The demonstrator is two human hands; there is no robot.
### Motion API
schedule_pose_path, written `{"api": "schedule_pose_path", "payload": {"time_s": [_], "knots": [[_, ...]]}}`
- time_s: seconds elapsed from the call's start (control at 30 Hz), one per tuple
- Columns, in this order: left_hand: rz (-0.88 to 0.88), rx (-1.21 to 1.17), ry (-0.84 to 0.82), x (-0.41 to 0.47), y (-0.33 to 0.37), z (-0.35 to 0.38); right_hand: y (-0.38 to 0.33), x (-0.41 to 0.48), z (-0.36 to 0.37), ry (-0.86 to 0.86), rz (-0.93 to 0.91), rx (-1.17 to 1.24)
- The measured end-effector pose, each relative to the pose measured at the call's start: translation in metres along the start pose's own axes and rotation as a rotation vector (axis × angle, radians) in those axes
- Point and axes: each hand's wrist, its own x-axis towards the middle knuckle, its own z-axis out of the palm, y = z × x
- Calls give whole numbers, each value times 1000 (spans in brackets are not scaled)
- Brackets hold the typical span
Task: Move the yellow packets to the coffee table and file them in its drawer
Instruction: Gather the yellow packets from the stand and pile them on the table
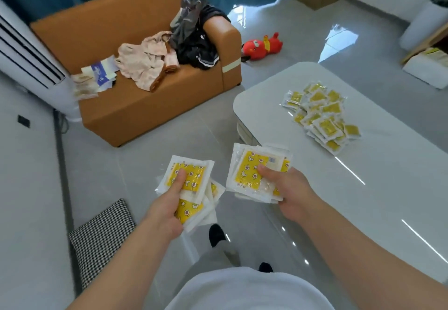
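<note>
My left hand (pixel 167 209) grips a fanned stack of yellow packets (pixel 194 176), thumb on top, held over the floor. My right hand (pixel 288 193) grips a second stack of yellow packets (pixel 249 171) just left of the coffee table's near corner. The white glossy coffee table (pixel 388 176) stretches to the right, with a heap of several yellow packets (pixel 322 115) lying on its top. The table's drawer is not visible from here.
An orange sofa (pixel 145 106) with clothes (pixel 150 62) and paper packs (pixel 94 76) stands ahead on the left. A white tower unit (pixel 26 55) is far left. A red plush toy (pixel 263 46) lies on the floor. A houndstooth cushion (pixel 101 237) sits by my left.
</note>
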Motion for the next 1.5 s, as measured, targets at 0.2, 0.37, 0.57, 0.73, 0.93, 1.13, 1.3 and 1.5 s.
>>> {"api": "schedule_pose_path", "payload": {"time_s": [0.2,0.37,0.57,0.73,0.93,1.13,1.3,1.5], "knots": [[-32,154,-88,77,60,90,-43,78,-24,159,-22,101],[-67,278,-194,129,116,161,-80,134,-22,294,-65,188],[-68,435,-279,183,176,256,-128,195,-21,469,-107,235],[-66,556,-236,233,189,339,-156,261,-46,569,-46,237],[-81,684,-141,308,181,447,-175,379,-101,680,110,287],[-49,939,-124,399,162,555,-187,490,-157,793,206,280],[36,1147,-127,482,138,635,-177,575,-194,885,265,341],[131,1341,-187,551,108,720,-199,655,-248,986,198,157]]}}
